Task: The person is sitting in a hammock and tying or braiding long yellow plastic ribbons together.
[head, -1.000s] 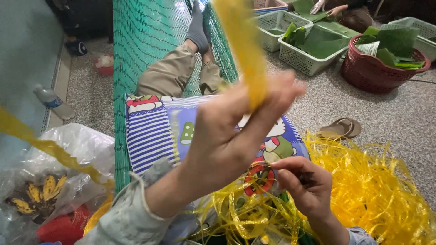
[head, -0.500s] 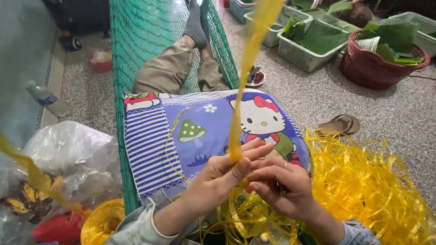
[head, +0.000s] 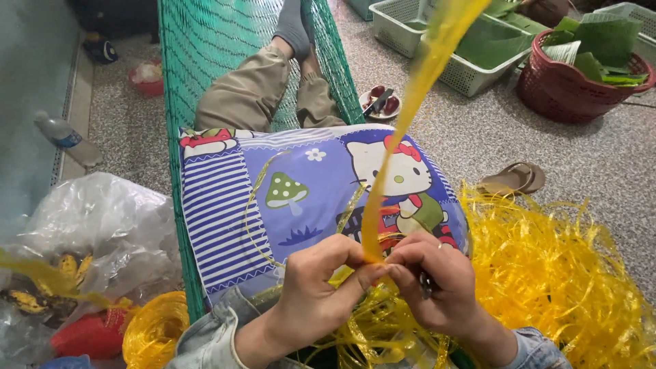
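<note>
Since a second ago the left hand (head: 318, 297) has dropped from high on the yellow plastic strip (head: 403, 137) to meet the right hand (head: 437, 287) over the cartoon pillow (head: 273, 198). Both grips are now pinched together on the strip's lower end, fingertips touching. From there its long axis rises up and to the right, out of view, above the loose yellow strands (head: 560, 273).

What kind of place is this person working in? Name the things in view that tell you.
Probably a home or small workshop floor used for hand work: a green hammock, baskets of green leaves on speckled stone flooring, and heaps of yellow plastic strips.
</note>
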